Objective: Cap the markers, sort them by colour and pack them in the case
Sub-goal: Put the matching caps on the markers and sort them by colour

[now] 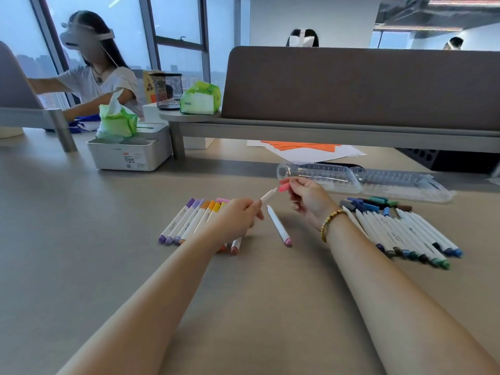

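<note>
My left hand (238,217) grips a white marker (268,196) whose tip points up to the right. My right hand (307,198) pinches a pink cap (284,187) just off that tip, a small gap between them. A row of capped purple, orange, yellow and pink markers (189,220) lies under and left of my left hand. One uncapped white marker with a pink end (278,227) lies between my hands. Blue and green markers (405,234) with loose caps (373,204) lie to the right. The clear plastic case (359,180) lies open behind my right hand.
A white tissue box (127,155) stands at the back left. A grey desk divider (351,85) on a raised shelf runs across the back, with orange and white paper (305,150) under it. Another person sits at the far left.
</note>
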The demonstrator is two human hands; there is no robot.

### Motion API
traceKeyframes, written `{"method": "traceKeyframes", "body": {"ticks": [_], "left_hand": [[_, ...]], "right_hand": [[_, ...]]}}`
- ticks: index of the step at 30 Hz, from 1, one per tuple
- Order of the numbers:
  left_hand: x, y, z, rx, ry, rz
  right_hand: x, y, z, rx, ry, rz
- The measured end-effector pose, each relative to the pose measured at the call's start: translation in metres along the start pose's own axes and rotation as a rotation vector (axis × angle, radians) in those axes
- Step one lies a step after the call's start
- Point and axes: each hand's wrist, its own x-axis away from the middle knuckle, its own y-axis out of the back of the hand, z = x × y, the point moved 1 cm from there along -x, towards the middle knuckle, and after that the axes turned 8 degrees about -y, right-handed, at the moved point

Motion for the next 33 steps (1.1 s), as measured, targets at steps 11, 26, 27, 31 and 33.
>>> {"method": "traceKeyframes", "body": {"ticks": [11,26,27,31,33], "left_hand": [[-0.003,-0.005,-0.003,0.094,0.046,-0.034],[0.008,0.008,-0.013,-0.037,0.094,0.162],[0.006,0.008,-0.014,-0.128,0.098,0.136],[0.002,0.001,-0.010,-0.494,0.035,0.058],[0.003,-0.006,-0.006,-0.706,0.009,0.082]], "right_hand": [[0.012,-0.018,0.007,0.225,0.067,-0.013],[0.014,-0.039,0.006,0.269,0.067,0.064],[0.013,-0.038,0.006,0.257,0.063,0.048],[0.007,-0.021,0.004,0.152,0.028,-0.077],[0.005,-0.012,0.001,0.175,0.010,-0.153]]}}
